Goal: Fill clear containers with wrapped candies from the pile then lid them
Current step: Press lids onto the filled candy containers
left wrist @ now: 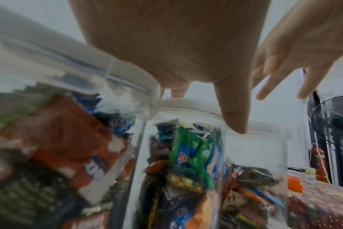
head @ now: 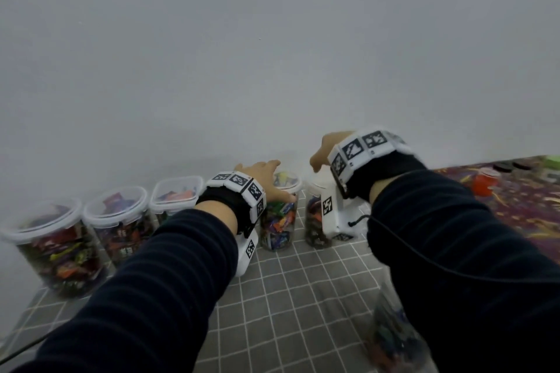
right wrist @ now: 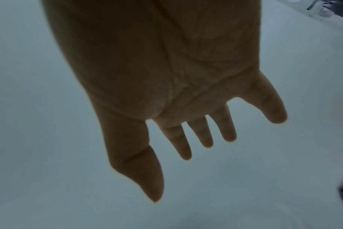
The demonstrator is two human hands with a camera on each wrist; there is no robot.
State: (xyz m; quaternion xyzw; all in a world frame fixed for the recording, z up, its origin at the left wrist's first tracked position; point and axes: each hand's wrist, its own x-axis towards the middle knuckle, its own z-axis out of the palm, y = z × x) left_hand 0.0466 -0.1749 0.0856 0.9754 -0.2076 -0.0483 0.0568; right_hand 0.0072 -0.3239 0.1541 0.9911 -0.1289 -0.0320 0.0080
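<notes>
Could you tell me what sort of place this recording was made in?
Probably a room in a home, not a factory. The candy-filled containers stand on a grey checked cloth against a plain white wall, and the left wrist view shows a standing fan behind them.

Dark navy ribbed sleeves; black wrist straps carrying white marker-tag bands, white camera housings, thin black cable.
</notes>
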